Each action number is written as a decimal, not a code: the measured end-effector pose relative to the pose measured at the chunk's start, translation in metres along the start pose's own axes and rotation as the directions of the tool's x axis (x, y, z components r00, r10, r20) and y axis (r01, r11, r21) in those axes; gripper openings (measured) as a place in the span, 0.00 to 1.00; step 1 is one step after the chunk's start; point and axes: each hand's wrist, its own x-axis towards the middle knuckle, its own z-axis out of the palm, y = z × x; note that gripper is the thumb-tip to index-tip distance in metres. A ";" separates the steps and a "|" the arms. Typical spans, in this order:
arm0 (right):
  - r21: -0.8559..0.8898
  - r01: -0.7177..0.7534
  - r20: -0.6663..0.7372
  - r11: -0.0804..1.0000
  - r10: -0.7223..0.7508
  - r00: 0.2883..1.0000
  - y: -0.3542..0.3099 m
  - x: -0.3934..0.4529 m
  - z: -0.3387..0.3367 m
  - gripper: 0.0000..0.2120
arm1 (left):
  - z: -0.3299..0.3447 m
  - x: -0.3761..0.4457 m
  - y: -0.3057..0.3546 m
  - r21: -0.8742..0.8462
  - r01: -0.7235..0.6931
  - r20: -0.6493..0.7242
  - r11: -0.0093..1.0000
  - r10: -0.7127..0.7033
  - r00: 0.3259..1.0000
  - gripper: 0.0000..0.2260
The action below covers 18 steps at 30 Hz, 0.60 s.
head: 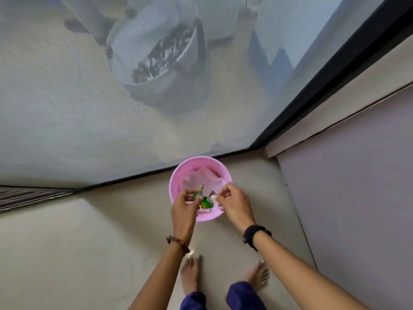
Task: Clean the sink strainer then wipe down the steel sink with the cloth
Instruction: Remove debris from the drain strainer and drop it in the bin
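Both hands over pink bin (176,175), lower centre of frame.
Left hand (185,209) fingers curled, pinching green scrap (204,203); right hand (234,204) pinches small silvery bit (212,195), maybe the strainer – can't tell. Bin has pink liner.

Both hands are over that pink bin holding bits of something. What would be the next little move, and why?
Probably letting go, so the scraps fall in. The left hand pinches a green scrap and the right hand pinches a small silvery bit, both right above the open, lined pink bin on the floor. Nothing lies between them and the liner, so they should fall straight in.
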 end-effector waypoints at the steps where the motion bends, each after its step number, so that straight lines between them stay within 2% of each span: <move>1: -0.022 -0.005 -0.012 1.000 0.005 1.000 0.008 0.015 0.011 0.02 | 0.003 0.015 -0.010 0.029 -0.007 -0.003 1.000 0.007 1.000 0.07; 5: -0.086 -0.056 -0.034 0.995 0.053 0.998 0.038 0.062 0.047 0.04 | 0.016 0.061 -0.051 0.068 -0.015 0.051 0.998 0.012 0.999 0.11; 8: -0.088 -0.089 -0.010 0.992 0.089 0.996 0.046 0.076 0.055 0.09 | 0.020 0.073 -0.060 0.066 -0.030 0.136 0.997 0.021 0.991 0.17; 10: -0.061 -0.113 -0.009 0.992 0.112 0.994 0.043 0.075 0.052 0.11 | 0.020 0.072 -0.055 0.069 -0.022 0.166 0.997 0.010 0.986 0.17; 13: 0.113 -0.147 -0.012 0.983 0.149 0.989 0.025 0.054 0.037 0.09 | 0.015 0.054 -0.029 -0.004 0.094 0.158 0.996 -0.092 0.983 0.12; 15: 0.301 -0.180 -0.008 0.937 0.191 0.982 0.003 0.029 0.019 0.06 | 0.009 0.030 0.001 -0.135 0.214 0.239 0.967 -0.178 0.955 0.10; 18: 0.527 -0.185 -0.012 0.829 0.225 0.974 -0.040 -0.022 -0.018 0.08 | -0.003 -0.022 0.053 -0.285 0.272 0.368 0.919 -0.157 0.916 0.07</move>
